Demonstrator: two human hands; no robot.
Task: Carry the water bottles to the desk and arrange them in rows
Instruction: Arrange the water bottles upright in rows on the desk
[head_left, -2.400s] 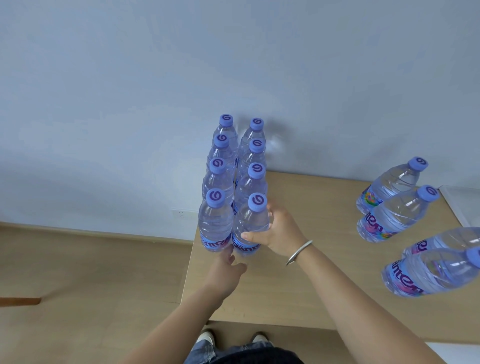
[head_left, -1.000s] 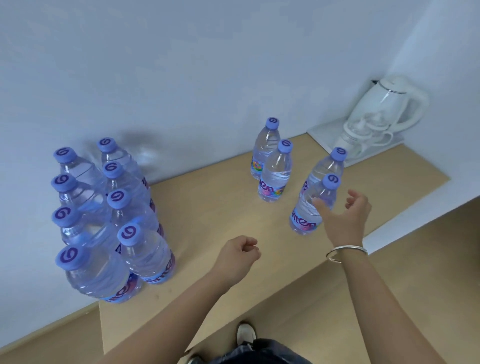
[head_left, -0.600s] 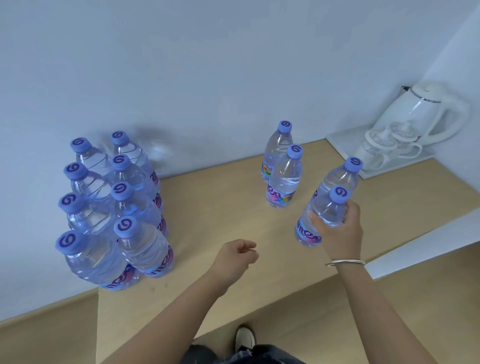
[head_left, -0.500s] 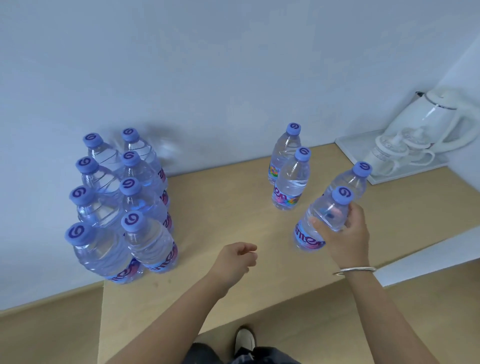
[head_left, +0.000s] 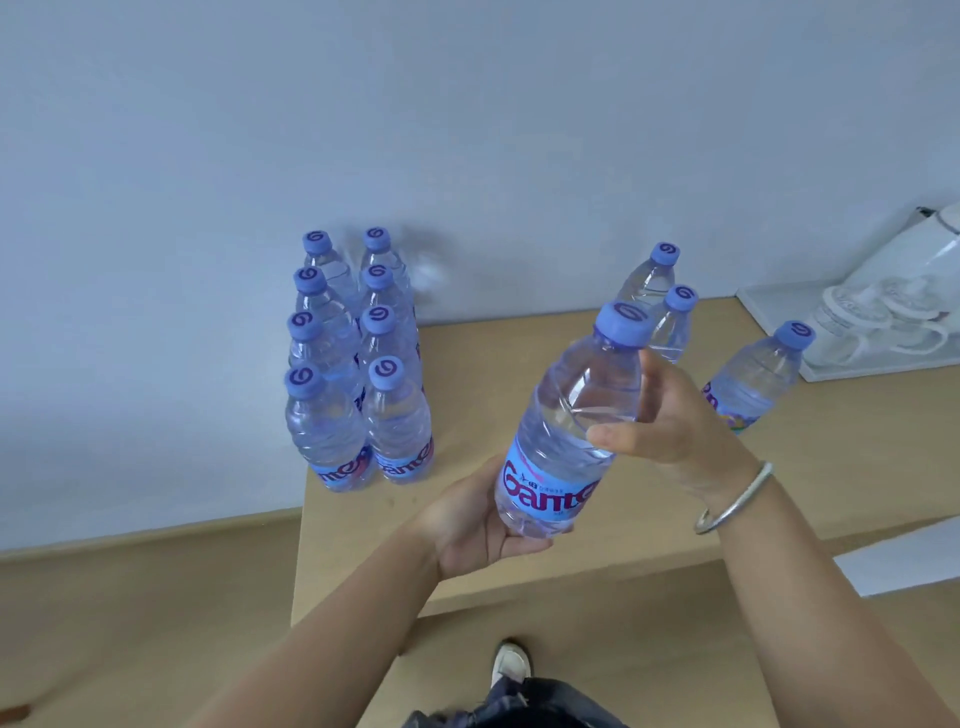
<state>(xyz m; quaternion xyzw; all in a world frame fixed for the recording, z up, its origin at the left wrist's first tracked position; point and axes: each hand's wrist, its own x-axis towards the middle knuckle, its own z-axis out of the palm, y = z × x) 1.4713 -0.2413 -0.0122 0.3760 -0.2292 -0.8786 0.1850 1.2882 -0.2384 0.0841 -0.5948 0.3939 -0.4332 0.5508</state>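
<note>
A clear water bottle (head_left: 576, 415) with a blue cap and a blue label is held in the air over the wooden desk (head_left: 519, 364). My right hand (head_left: 660, 421) grips its upper body. My left hand (head_left: 472, 525) cups its base from below, fingers curled under it. At the desk's left end, several bottles (head_left: 358, 364) stand in two tight rows running back to the wall. Three loose bottles stand further right: two (head_left: 670, 306) near the wall behind the held one, and one (head_left: 753, 379) by the tray.
A white tray (head_left: 831, 374) with a white kettle (head_left: 924, 260) and glass cups sits at the desk's far right. The grey wall runs behind the desk. Wooden floor lies below and left. My shoe (head_left: 511, 665) shows under the desk's front edge.
My right hand lifted the near loose bottle off the desk and carried it left. My left hand came up and took its base. The view swung left toward the rows.
</note>
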